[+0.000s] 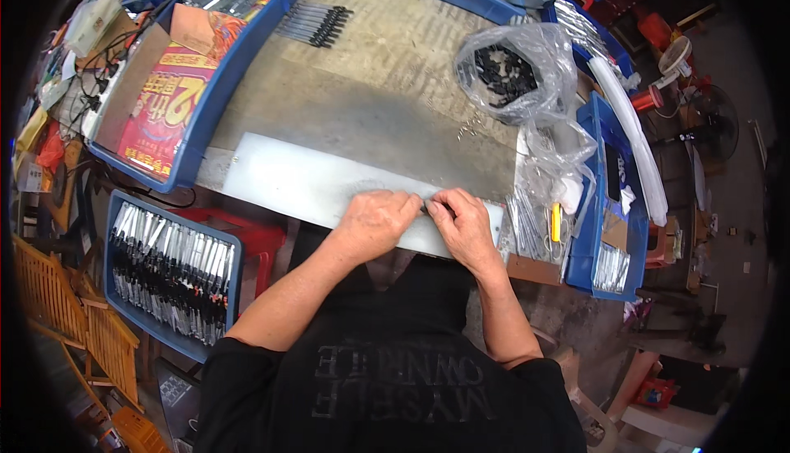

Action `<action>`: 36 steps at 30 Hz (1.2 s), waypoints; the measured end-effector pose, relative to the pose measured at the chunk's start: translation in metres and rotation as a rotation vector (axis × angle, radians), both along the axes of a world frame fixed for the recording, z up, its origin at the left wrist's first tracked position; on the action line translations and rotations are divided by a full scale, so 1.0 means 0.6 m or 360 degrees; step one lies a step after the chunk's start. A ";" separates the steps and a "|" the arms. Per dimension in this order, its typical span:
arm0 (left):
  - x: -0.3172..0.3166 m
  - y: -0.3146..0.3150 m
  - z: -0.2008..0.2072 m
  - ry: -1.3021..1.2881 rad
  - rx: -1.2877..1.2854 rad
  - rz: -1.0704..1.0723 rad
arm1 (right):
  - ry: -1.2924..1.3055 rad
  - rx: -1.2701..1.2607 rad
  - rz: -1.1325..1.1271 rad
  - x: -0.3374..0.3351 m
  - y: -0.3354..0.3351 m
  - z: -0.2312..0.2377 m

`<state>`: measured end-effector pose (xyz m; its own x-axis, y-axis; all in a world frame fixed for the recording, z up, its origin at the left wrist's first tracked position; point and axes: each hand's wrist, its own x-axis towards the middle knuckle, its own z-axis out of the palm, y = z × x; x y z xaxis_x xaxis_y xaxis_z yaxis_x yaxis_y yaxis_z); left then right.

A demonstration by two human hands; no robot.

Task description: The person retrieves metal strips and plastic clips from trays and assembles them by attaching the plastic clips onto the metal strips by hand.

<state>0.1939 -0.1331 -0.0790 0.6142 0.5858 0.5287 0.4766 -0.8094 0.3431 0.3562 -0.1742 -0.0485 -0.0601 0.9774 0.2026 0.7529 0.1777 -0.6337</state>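
Above a long whitish board (296, 177) at the table's near edge, my left hand (374, 221) and my right hand (466, 229) meet, both closed in a pinch. Between their fingertips shows a small dark piece (425, 207); the fingers hide most of it, so its kind is unclear. Beyond the hands, several tiny metal bits (471, 129) lie on the table. A clear plastic bag (550, 54) stands open farther right, with small black parts (504, 74) inside. Thin clear and metallic rods (527, 224) lie right of my right hand, beside a yellow-handled tool (555, 223).
A row of dark-tipped, pen-like pieces (317, 23) lies on the far table. Blue trays stand left (239, 62) and right (586, 249). A lower tray (236, 288), full of pen-like pieces, sits left of my body by a red stool (267, 243).
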 end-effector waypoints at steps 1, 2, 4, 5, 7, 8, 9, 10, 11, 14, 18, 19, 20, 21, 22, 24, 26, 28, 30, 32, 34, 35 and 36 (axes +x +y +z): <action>0.000 -0.001 0.001 -0.0005 -0.0003 -0.0005 | 0.0018 0.0025 0.0017 -0.003 -0.001 0.000; -0.001 -0.001 0.002 0.0008 -0.0012 -0.0019 | 0.0014 0.0010 -0.0016 -0.004 -0.002 0.001; -0.003 -0.004 0.003 -0.0009 -0.0057 -0.0034 | 0.0039 0.0000 -0.0044 -0.004 -0.005 -0.005; -0.004 -0.004 0.005 -0.0013 -0.0076 -0.0041 | 0.0058 0.0030 -0.0024 -0.005 -0.007 -0.008; -0.009 0.002 0.002 -0.0007 -0.0087 -0.0027 | 0.0260 0.0181 -0.0137 -0.005 -0.011 -0.021; -0.012 0.008 0.002 -0.0021 -0.0125 -0.0040 | 0.0357 0.0203 -0.0176 0.000 -0.015 -0.031; -0.020 0.019 0.004 -0.0007 -0.0104 -0.0026 | 0.0373 0.0221 -0.0162 0.002 -0.019 -0.035; -0.034 0.036 0.007 -0.0016 -0.0071 0.0040 | 0.0403 0.0243 -0.0202 0.002 -0.022 -0.038; -0.048 0.055 0.009 -0.0026 -0.0038 0.0104 | 0.0433 0.0263 -0.0244 0.003 -0.023 -0.040; -0.098 0.131 0.003 0.0117 0.0000 0.0330 | 0.0293 0.0298 -0.0191 0.001 -0.020 -0.039; -0.152 0.224 0.001 0.0272 0.0013 0.0533 | 0.0271 0.0295 -0.0201 0.000 -0.016 -0.042; -0.161 0.244 -0.003 0.0351 0.0050 0.0612 | 0.0276 0.0303 -0.0199 -0.001 -0.016 -0.041; -0.170 0.260 -0.005 0.0353 0.0057 0.0615 | 0.0271 0.0314 -0.0194 -0.002 -0.016 -0.039; -0.176 0.275 -0.007 0.0409 0.0072 0.0650 | 0.0265 0.0325 -0.0191 -0.002 -0.016 -0.039; -0.179 0.288 -0.010 0.0465 0.0087 0.0686 | 0.0266 0.0330 -0.0190 -0.002 -0.015 -0.038; -0.182 0.312 -0.014 0.0445 0.0195 0.0661 | 0.0260 0.0321 -0.0184 -0.002 -0.015 -0.037; -0.183 0.327 -0.018 0.0424 0.0300 0.0635 | 0.0251 0.0306 -0.0176 -0.001 -0.016 -0.036; -0.181 0.337 -0.016 0.0562 0.0364 0.0707 | 0.0240 0.0292 -0.0174 0.000 -0.016 -0.035; -0.180 0.344 -0.012 0.0569 0.0398 0.0683 | 0.0223 0.0319 -0.0149 0.000 -0.015 -0.034; -0.178 0.351 -0.009 0.0576 0.0431 0.0659 | 0.0223 0.0332 -0.0152 0.001 -0.015 -0.033; -0.177 0.357 -0.011 0.0640 0.0464 0.0648 | 0.0224 0.0344 -0.0154 0.000 -0.015 -0.033; -0.176 0.360 -0.013 0.0638 0.0464 0.0647 | 0.0225 0.0335 -0.0160 0.000 -0.015 -0.032; -0.174 0.363 -0.015 0.0651 0.0476 0.0640 | 0.0225 0.0326 -0.0167 0.000 -0.015 -0.031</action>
<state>0.0893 0.0846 -0.0883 0.5641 0.6758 0.4744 0.8070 -0.5729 -0.1434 0.3561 -0.1833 -0.0674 0.0823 0.9146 0.3959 0.6803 0.2387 -0.6930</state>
